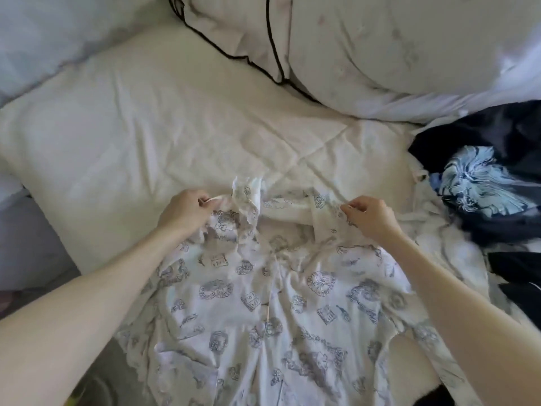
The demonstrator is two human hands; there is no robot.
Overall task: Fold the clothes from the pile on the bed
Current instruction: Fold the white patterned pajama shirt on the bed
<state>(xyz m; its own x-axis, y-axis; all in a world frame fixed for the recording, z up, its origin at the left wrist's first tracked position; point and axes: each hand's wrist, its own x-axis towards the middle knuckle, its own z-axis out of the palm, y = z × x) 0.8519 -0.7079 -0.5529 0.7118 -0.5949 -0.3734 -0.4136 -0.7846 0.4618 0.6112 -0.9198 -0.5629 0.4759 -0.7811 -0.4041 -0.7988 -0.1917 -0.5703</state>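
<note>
- The printed top lies spread on the bed, just in front of the person. Its low end runs out of view at the bottom. It has lots of wrinkles down the middle.
- The left hand is at the top's far left corner. Its grip is closed: the fingers pinch a thin pale edge of the cloth.
- The right hand is at the top's far right corner. Its grip is closed too, pinching the lacy edge there.
- The neck part between the hands is bunched up and twisted.
- I think the step now is to lay the top flat before any fold. To do it well, pull both corners apart at the same time, so the far edge goes straight. Pull softly, because the lace looks thin.
- Then smooth the middle wrinkles with flat hands. If they stay in, the fold may come out lumpy.
- Keep the top clear of the pile, so nothing gets mixed in.
- The pile of dark and blue clothes is to the right of the top, close by. It still waits to be folded.
- The pillows are beyond the top, at the far end of the bed.
</note>
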